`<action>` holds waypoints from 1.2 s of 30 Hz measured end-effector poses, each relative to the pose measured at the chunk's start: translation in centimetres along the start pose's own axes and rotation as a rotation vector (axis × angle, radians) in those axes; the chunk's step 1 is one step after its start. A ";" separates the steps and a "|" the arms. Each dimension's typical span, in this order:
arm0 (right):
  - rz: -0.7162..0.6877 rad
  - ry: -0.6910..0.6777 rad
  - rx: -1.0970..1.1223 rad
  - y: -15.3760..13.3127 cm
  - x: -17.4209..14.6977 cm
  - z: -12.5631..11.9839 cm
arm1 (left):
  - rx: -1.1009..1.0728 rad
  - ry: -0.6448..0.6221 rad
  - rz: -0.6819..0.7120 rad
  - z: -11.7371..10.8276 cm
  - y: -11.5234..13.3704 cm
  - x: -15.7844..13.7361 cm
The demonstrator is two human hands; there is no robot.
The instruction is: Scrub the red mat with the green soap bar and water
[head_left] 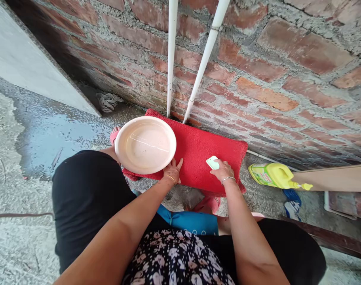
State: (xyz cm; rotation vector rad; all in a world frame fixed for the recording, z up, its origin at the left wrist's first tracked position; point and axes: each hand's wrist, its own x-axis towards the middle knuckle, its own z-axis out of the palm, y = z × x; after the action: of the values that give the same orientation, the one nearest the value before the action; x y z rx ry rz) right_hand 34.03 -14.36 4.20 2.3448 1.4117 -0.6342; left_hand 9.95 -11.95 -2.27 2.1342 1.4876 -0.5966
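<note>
A brick wall [257, 71] is seen from twelve to three o'clock. Below it, a red mat [195, 144] is spread out; from its middle, a pale basin [143, 169] holding water [147, 152] is found at nine o'clock, and a yellow bottle [268, 175] just past three, off the mat. At half past seven the left hand [172, 171] is laid with fingers spread on the red pile, nothing grasped; whether the rim is touched cannot be told. Toward four o'clock a pale green block [211, 162] is gripped by the right hand [224, 171], low over the mat. The step in hand is judged to be rubbing the block on the pile; for a stroke, steady downward pressure and a braced mat seem called for.
</note>
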 end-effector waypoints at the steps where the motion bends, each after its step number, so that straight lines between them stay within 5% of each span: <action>1: -0.020 0.000 -0.003 -0.5 0.3 0.1 | 0.001 -0.001 0.003 0.0 0.0 0.0; 4: -0.027 -0.008 -0.059 0.8 -0.2 0.7 | 0.009 0.004 0.005 0.0 0.0 0.0; 10: 0.205 -0.115 -0.065 6.1 -2.0 0.5 | 0.010 0.014 0.009 0.3 0.0 0.2; 18: 0.111 0.031 0.109 -0.5 1.8 0.0 | 0.006 -0.025 0.004 -0.2 -0.1 0.0; 26: 0.263 -0.220 0.006 3.2 -3.8 1.7 | -0.012 -0.003 -0.002 -0.1 0.0 0.0; 32: 0.219 -0.007 0.071 0.7 -0.1 -1.6 | -0.008 -0.005 0.004 -0.3 0.0 0.0; 36: 0.218 -0.015 0.101 -0.2 1.2 -1.1 | -0.020 -0.022 0.009 -0.5 0.0 -0.1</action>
State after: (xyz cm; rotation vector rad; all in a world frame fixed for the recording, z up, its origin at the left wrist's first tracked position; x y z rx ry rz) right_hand 34.59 -12.86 4.54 2.5209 1.1198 -0.6727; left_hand 9.94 -11.69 -1.86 2.1112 1.4658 -0.5986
